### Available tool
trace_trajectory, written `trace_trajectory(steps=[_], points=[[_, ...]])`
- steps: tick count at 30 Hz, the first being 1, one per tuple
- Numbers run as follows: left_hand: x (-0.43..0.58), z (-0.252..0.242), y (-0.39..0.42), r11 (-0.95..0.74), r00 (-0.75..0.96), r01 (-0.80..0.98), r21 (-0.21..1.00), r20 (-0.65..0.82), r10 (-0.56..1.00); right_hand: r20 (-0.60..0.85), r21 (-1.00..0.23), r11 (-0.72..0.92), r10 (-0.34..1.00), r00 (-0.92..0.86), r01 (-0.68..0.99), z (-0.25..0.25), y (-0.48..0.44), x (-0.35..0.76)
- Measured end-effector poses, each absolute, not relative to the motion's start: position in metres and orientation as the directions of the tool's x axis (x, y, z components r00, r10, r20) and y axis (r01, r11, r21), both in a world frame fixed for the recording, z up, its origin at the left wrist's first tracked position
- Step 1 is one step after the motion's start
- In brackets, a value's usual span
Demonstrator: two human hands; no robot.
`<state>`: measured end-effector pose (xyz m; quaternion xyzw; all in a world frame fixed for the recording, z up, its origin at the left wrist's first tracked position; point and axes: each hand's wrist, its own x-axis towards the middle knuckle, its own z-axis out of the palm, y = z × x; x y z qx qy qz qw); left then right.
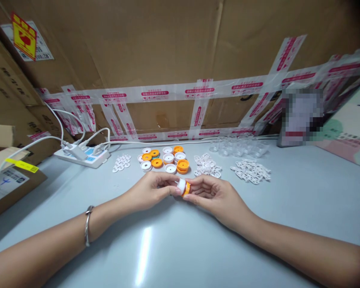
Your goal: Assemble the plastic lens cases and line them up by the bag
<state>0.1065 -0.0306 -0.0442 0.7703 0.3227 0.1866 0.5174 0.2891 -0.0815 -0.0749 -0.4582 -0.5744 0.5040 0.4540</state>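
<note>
Between my two hands, just above the table, is a small round plastic piece with a white part [181, 185] and an orange part [187, 188] against each other. My left hand [153, 189] pinches the white side with thumb and fingers. The orange side is gripped by my right hand [217, 196]. My fingers cover much of both parts. Right behind my hands sit orange round pieces [183, 165] and white round pieces [170, 168], some of them stacked. A pile of white openwork plastic parts [208, 166] lies behind my right hand.
Small white pieces [121, 163] lie at the left, near a power strip [93, 159] with white cables. Clear plastic cups [240, 146] and more flat white parts [252, 171] are at the right. A large taped cardboard box [165, 48] stands behind; an opened carton [15, 184] is far left.
</note>
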Motion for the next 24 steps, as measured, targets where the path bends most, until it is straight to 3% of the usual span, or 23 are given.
trace_trajectory(steps=[24], points=[[0.1089,-0.0375,-0.0385,-0.362,0.657,0.456,0.813,-0.032,0.753,0.101,-0.989,0.120,0.976,-0.193,0.090,-0.0738,-0.0841,0.2892]])
